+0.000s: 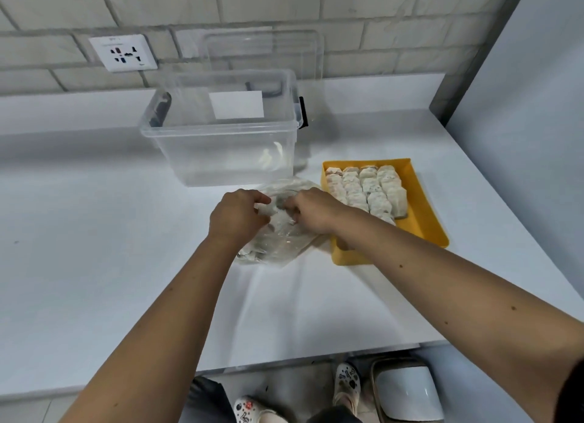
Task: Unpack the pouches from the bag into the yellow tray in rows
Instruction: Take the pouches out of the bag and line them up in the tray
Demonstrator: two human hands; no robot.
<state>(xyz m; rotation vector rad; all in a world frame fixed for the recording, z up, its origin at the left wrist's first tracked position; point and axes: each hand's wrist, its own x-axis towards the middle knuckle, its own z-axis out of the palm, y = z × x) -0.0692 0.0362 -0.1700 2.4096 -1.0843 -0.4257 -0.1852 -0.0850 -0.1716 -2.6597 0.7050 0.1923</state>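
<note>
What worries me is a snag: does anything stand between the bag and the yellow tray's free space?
Nothing visible does. The bag, gripped by left hand and right hand, lies beside the yellow tray; only the right forearm crosses its bare near corner.

Yellow tray (423, 214) on a white counter (94, 249)
Pale beige pouches (368, 188), clear bag (278, 239), clear bin (221, 138), grey brick wall (316, 11).

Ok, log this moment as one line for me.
stage: unpacking | left hand: grips bag mouth | right hand: grips bag mouth | yellow tray: pouches in rows, partly filled
</note>
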